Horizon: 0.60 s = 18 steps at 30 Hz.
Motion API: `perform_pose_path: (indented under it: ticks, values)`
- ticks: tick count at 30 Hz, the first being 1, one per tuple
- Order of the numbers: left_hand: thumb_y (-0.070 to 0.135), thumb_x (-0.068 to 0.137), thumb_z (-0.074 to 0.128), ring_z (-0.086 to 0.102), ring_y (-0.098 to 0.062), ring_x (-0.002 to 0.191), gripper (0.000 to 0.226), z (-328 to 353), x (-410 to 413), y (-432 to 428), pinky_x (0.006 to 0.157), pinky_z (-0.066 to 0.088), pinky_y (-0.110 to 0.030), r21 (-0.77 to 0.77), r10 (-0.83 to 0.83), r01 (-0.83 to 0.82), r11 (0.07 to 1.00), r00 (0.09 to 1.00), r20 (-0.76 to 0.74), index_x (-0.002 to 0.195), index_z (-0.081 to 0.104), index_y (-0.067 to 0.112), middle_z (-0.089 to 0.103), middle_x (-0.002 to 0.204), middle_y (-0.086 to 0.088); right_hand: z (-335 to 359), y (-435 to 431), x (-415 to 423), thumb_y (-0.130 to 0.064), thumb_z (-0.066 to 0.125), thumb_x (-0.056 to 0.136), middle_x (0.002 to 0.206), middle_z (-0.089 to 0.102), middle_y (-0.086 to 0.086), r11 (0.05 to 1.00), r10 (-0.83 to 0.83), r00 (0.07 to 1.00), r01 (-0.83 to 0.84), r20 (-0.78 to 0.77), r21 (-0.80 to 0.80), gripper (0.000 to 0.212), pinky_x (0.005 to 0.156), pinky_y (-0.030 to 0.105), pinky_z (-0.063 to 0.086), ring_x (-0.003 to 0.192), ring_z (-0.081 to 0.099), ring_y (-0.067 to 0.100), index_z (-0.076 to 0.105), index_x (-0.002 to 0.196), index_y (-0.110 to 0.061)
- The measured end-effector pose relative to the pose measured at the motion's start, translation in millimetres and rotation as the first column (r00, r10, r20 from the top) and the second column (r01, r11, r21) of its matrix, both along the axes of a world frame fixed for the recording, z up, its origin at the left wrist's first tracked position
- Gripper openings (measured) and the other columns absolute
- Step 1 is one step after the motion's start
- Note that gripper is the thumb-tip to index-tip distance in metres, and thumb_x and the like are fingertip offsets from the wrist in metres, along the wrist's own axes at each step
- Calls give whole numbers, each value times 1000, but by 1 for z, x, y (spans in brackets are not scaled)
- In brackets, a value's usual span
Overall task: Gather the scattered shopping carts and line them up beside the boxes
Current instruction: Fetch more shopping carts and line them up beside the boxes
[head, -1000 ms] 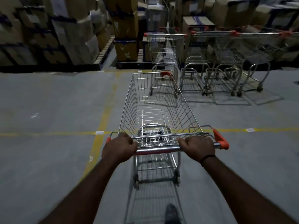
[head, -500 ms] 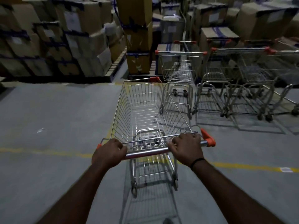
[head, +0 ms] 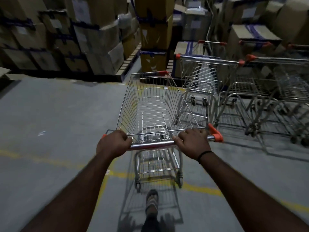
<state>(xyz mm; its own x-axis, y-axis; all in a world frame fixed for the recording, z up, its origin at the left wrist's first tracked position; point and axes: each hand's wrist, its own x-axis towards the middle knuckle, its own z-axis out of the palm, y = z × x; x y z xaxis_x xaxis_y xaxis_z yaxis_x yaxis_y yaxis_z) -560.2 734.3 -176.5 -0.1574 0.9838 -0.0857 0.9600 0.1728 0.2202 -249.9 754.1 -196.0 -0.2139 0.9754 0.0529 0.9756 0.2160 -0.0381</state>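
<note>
An empty wire shopping cart (head: 150,104) with orange corner caps stands straight in front of me on the grey floor. My left hand (head: 113,144) grips the left end of its metal handle bar (head: 150,145). My right hand (head: 192,143) grips the bar near the right orange cap. Just right of this cart, a row of parked carts (head: 200,77) faces the stacked cardboard boxes (head: 155,32). The nearest parked cart sits close beside my cart's right side.
Tall stacks of taped boxes on pallets (head: 70,41) line the back left. A narrow aisle (head: 133,64) runs between two stacks. Yellow floor lines (head: 200,188) cross under the cart. My sandalled foot (head: 151,201) is below the cart. Open floor lies to the left.
I have pushed the cart forward, closer to the boxes and alongside the parked row. The yellow line has passed from ahead of the handle to beneath it. Both hands keep their grip.
</note>
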Motion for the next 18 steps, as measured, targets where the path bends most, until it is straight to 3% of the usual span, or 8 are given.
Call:
perform_pose_path:
  ticks: [4,11,15,18]
  values:
    - [54,82,48,66,-26,87,37,3,-18,76,82,47,-34,-8,-8,8,1000,1000,3,79,67,23,70,86,1,2,71,-19,-70,1,84,110,65,2,1000,-6,1000,6,5,-14,82,89,43,27,114,53,26,69,102,-28]
    - [56,87,47,66,-29,95,39,4,-52,197,91,44,-38,-31,-38,38,999,999,1,85,67,23,71,94,-1,4,181,-52,-70,6,87,115,63,3,998,-35,999,33,-37,-47,77,94,44,27,118,51,27,67,111,-30]
    - [48,93,40,60,-26,88,36,6,-70,250,97,43,-42,-35,-70,70,997,998,7,84,63,21,68,97,-2,2,225,-70,-68,6,86,115,61,5,996,-47,996,42,-77,-73,78,105,49,24,119,50,28,66,115,-28]
    - [45,94,37,63,-26,96,35,5,-79,277,103,41,-44,-50,-81,81,995,997,10,81,59,20,65,93,-1,-2,238,-78,-65,9,85,120,61,7,996,-29,994,20,-105,-87,74,113,56,18,123,47,31,62,120,-26]
